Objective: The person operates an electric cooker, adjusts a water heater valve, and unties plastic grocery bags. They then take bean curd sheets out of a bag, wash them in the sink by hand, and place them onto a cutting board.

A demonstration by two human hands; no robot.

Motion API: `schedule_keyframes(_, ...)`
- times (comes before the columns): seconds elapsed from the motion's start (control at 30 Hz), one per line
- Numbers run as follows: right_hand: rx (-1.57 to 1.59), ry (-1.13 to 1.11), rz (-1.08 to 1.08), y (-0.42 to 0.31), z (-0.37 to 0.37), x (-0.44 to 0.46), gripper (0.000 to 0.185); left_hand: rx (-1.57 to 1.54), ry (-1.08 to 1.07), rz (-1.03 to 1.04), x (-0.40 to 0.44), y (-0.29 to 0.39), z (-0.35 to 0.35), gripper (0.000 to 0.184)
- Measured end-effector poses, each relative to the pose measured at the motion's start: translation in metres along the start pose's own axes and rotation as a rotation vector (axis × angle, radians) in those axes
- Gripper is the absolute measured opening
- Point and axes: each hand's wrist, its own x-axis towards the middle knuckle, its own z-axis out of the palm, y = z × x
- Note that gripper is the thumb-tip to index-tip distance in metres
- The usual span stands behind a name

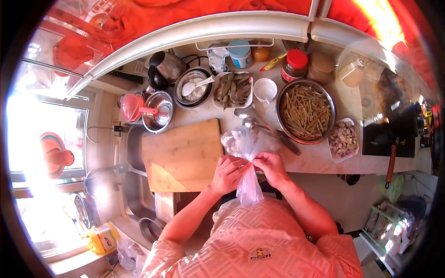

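Observation:
A thin, clear plastic bag [251, 187] is gathered at its neck between my two hands, just in front of my chest. My left hand [228, 172] pinches the neck from the left, fingers curled. From the other side my right hand [270, 167] pinches it with thumb and forefinger. The bag's lower, filled part [237, 140] rests on the counter and holds something pale that I cannot make out. Its loose top end hangs toward my shirt. Right beside the bag lie a metal ladle [249, 122] and a knife with a dark handle [289, 143].
A wooden cutting board [183, 155] lies left, partly over the sink [135, 194]. Behind stand a metal bowl [158, 111], a tray of shrimp [233, 89], a white cup [265, 90] and a bowl of brown strips [306, 111]. Chopped meat fills a white tray [343, 140] near the stove [387, 147].

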Motion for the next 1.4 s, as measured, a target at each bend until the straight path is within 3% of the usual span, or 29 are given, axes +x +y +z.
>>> schedule_keyframes(0.03, -0.037, -0.029, -0.003, 0.0, -0.002, 0.0, 0.01, -0.001, -0.001, 0.002, 0.0, -0.001, -0.001, 0.029)
schedule_keyframes(0.1, -0.039, -0.045, -0.001, -0.003, -0.005, 0.0, 0.01, -0.208, -0.115, -0.263, -0.002, -0.002, -0.002, 0.024)
schedule_keyframes(0.37, -0.054, 0.003, -0.028, 0.004, -0.004, 0.002, 0.008, -0.151, -0.291, -0.273, 0.047, 0.005, -0.018, 0.009)
schedule_keyframes(0.47, -0.113, 0.088, -0.137, 0.007, -0.001, 0.001, 0.007, -0.06, -0.343, -0.299, 0.048, 0.006, -0.011, 0.007)
schedule_keyframes(0.53, -0.382, 0.138, -0.256, 0.003, -0.001, 0.0, 0.008, 0.094, -0.356, -0.183, 0.048, 0.005, -0.007, 0.005)
schedule_keyframes(0.63, -0.483, 0.161, -0.343, 0.001, -0.006, 0.001, 0.009, 0.135, -0.344, -0.098, 0.051, 0.004, -0.004, 0.008)
schedule_keyframes(0.83, -0.403, 0.12, -0.315, 0.007, -0.01, 0.003, 0.009, 0.124, -0.306, 0.094, 0.058, -0.003, 0.002, 0.011)
schedule_keyframes(1.07, -0.323, 0.193, -0.307, 0.014, -0.007, 0.008, 0.009, 0.142, -0.346, 0.153, 0.054, -0.016, 0.005, 0.015)
schedule_keyframes(1.13, -0.326, 0.132, -0.126, 0.008, -0.008, 0.006, 0.011, 0.139, -0.343, 0.173, 0.056, -0.016, 0.004, 0.015)
schedule_keyframes(1.23, -0.339, 0.036, -0.115, 0.009, -0.013, 0.009, 0.014, 0.123, -0.325, 0.195, 0.057, -0.016, 0.006, 0.015)
schedule_keyframes(1.33, -0.442, 0.103, -0.291, 0.012, -0.009, 0.01, 0.014, 0.084, -0.324, 0.228, 0.058, -0.021, 0.007, 0.015)
schedule_keyframes(1.4, -0.494, 0.113, -0.286, 0.008, -0.007, 0.009, 0.015, 0.079, -0.343, 0.217, 0.057, -0.022, 0.007, 0.014)
